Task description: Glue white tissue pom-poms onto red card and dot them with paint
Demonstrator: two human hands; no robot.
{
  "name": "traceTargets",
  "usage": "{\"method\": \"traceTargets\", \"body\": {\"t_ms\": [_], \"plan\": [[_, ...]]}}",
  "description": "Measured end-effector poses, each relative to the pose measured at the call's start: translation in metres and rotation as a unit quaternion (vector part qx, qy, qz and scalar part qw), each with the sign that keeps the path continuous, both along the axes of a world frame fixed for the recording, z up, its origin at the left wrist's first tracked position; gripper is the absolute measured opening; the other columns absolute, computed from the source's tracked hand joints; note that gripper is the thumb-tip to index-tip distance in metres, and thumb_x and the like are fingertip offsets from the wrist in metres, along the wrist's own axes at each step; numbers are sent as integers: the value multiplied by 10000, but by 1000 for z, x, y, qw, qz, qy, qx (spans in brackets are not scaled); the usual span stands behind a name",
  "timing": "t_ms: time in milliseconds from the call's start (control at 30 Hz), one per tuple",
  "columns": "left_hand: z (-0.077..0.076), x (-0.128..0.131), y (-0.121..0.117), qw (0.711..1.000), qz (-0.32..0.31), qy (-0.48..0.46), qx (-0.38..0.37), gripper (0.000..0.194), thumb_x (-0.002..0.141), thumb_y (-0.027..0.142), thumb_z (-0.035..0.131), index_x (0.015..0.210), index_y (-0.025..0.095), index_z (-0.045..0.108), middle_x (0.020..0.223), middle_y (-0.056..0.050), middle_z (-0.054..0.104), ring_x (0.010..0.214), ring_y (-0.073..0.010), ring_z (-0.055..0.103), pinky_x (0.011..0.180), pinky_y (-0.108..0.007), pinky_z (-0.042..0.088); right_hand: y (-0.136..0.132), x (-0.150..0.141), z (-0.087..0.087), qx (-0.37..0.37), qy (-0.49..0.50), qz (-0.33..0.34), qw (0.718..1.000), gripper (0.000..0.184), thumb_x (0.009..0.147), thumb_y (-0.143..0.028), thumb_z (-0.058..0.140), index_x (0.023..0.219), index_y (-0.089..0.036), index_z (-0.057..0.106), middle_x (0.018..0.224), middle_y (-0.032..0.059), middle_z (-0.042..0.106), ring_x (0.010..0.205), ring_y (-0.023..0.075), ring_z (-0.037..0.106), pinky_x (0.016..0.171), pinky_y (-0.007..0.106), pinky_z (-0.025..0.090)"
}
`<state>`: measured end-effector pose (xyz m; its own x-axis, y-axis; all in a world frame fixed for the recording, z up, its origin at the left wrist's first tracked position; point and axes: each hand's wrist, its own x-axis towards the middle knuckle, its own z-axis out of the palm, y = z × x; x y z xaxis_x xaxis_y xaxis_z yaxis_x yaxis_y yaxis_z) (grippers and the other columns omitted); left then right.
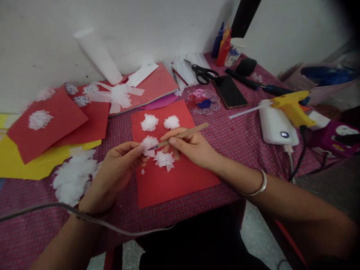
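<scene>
My left hand (pixel 118 168) pinches a white tissue-paper flower (pixel 149 144) over a red paper sheet (pixel 174 180). My right hand (pixel 191 148) grips a thin wooden paintbrush (pixel 182 134) like a pen, its tip touching that flower. Two more white tissue flowers (pixel 149 122) (pixel 171 122) lie at the top of the red sheet. Another one (pixel 164 159) sits just below my right fingers. A silver bangle (pixel 260 185) rings my right wrist.
A pile of white tissue pieces (pixel 73 176) lies left, by red sheets (pixel 47 123) and yellow paper (pixel 33 165). Scissors (pixel 203 73), a phone (pixel 230 92), a yellow glue gun (pixel 294 107), a white power bank (pixel 277 125) and paint bottles (pixel 223 45) stand right and behind. A grey cable (pixel 84 217) crosses the front.
</scene>
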<state>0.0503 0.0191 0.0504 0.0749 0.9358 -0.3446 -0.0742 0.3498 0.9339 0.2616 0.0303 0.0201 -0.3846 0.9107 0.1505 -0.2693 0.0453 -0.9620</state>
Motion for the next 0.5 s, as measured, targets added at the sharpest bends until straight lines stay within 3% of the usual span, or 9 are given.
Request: {"method": "traceTargets", "body": {"t_ms": [167, 333, 500], "plan": [[2, 4, -2, 1000, 5, -13, -5, 104, 672, 222, 817, 666, 172, 726, 578, 1, 664, 496, -77, 600, 493, -146, 499, 0, 0, 0, -8, 5, 5, 1000, 152, 941, -264, 575, 1009, -165, 668, 764, -15, 720, 499, 41, 570, 489, 174, 469], [0, 7, -1, 995, 42, -79, -41, 211, 680, 342, 798, 623, 168, 693, 530, -4, 648, 462, -113, 611, 460, -194, 528, 1, -2, 0, -23, 42, -4, 999, 155, 934, -311, 586, 975, -171, 641, 744, -17, 720, 473, 49, 565, 461, 178, 454], [-1, 10, -8, 995, 21, -99, -14, 215, 582, 242, 894, 701, 177, 726, 590, 12, 685, 480, -67, 591, 446, -120, 468, 0, -4, 2, -68, 95, -1, 993, 168, 895, -345, 650, 945, -187, 618, 721, -30, 736, 434, 50, 562, 434, 174, 441]]}}
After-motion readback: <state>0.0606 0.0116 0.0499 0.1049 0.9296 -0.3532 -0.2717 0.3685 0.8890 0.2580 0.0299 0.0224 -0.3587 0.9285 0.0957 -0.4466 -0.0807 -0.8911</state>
